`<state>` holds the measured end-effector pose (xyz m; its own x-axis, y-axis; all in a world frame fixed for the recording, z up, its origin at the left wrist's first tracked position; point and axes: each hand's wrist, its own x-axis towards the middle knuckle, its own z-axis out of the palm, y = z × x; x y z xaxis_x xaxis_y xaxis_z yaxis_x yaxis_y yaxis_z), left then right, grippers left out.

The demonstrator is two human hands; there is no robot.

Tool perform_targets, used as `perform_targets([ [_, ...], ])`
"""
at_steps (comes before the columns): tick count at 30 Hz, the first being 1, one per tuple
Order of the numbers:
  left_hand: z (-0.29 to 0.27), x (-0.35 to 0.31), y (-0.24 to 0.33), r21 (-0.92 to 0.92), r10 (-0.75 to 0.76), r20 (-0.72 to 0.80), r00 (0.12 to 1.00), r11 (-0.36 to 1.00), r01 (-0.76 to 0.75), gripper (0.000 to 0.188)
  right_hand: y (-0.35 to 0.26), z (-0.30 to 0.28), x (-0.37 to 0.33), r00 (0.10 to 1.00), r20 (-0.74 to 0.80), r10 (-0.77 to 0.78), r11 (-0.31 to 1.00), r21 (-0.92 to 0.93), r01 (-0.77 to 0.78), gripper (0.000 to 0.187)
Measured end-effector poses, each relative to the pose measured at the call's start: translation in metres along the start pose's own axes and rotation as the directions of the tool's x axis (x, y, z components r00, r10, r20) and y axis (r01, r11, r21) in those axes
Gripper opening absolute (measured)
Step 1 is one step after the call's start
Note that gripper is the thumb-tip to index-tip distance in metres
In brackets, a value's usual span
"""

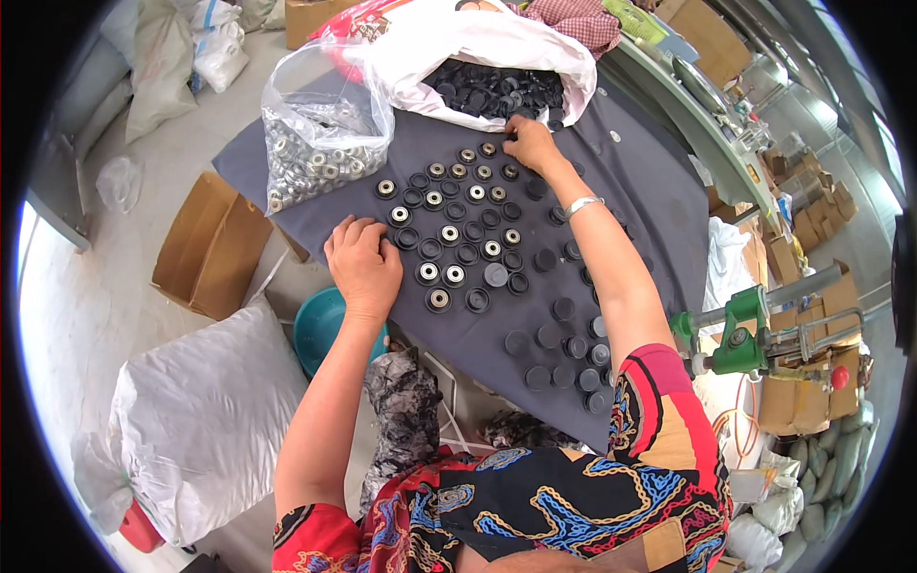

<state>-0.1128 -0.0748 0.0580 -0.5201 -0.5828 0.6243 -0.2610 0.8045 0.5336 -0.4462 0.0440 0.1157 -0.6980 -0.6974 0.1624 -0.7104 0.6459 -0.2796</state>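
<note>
Black round plastic caps [467, 254] are spread across the grey-covered table [420, 124], many with silvery ring bearings [449, 235] in their middles. My left hand [365, 265] is closed at the table's left edge, beside the caps; what its curled fingers hold is hidden. At the far side, my right hand [531, 145] pinches by the mouth of a white sack [449, 43] full of black caps. Whatever lies between its fingertips is too small to make out. A clear plastic bag [330, 105] of ring bearings stands beyond my left hand.
More caps, several turned over, lie near my right forearm. A teal basin [330, 325] and a stuffed white sack [201, 411] sit below the table's left side, by an open cardboard box [210, 248]. A green hand press [745, 329] stands at the right.
</note>
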Motion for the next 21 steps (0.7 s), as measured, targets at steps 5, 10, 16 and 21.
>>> perform_targets([
  [5, 0.002, 0.002, 0.001, -0.02, 0.007, 0.001, 1.0, 1.0, -0.007, 0.014, 0.006, 0.004, -0.005, 0.999, -0.046, 0.011, 0.994, 0.113, -0.006, 0.042],
  [10, 0.002, -0.001, -0.002, -0.011, 0.003, -0.004, 1.0, 1.0, -0.003, 0.013, -0.009, -0.014, -0.012, 0.99, 0.137, -0.035, 0.94, -0.332, 0.08, 0.039],
  [16, 0.003, 0.002, 0.001, -0.019, 0.005, -0.006, 1.0, 1.0, -0.006, 0.013, -0.022, -0.005, -0.008, 0.993, 0.077, -0.089, 0.991, -0.097, 0.097, 0.036],
  [21, 0.001, 0.001, 0.0, -0.013, 0.003, 0.0, 1.0, 1.0, -0.003, 0.013, -0.031, 0.008, -0.007, 0.994, 0.09, -0.069, 0.977, -0.196, 0.086, 0.036],
])
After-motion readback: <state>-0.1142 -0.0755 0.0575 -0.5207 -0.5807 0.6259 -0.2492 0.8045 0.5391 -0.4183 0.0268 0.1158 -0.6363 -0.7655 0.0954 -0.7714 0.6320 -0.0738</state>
